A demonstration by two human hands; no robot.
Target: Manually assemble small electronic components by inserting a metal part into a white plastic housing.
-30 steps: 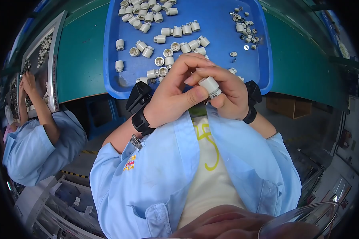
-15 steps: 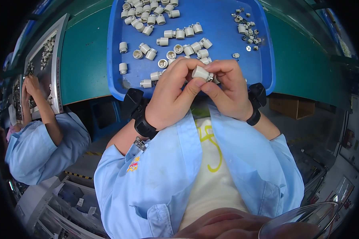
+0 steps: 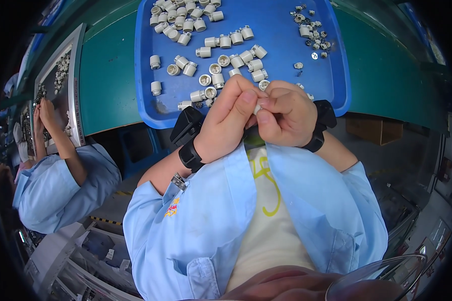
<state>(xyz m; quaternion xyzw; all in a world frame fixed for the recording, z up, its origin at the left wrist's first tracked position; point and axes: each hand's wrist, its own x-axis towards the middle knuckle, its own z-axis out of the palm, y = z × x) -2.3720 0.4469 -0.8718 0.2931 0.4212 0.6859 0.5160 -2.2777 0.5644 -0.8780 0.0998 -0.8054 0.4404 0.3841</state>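
My left hand point(image 3: 225, 118) and my right hand point(image 3: 290, 113) meet at the near edge of the blue tray point(image 3: 196, 118). Pinched between both sets of fingertips is a white lamp holder point(image 3: 256, 109); only a small pale part of it shows, the rest covered by fingers. Both hands are closed on it. Just beyond my knuckles lie more white cylindrical lamp holders point(image 3: 217, 80), some upright, some on their sides with metal terminals showing. A heap of them point(image 3: 178, 20) fills the tray's far left.
Small white-and-metal parts point(image 3: 314, 37) are scattered at the tray's far right. The tray stands on a green table point(image 3: 108, 80). To the left, a co-worker's hands point(image 3: 46, 113) work over a metal-framed tray point(image 3: 77, 85). A cardboard box point(image 3: 374, 129) sits below the table at right.
The lamp holder, plainly visible earlier, is now mostly covered by my fingers. My left thumb has moved up and my right fingers have curled further around it.
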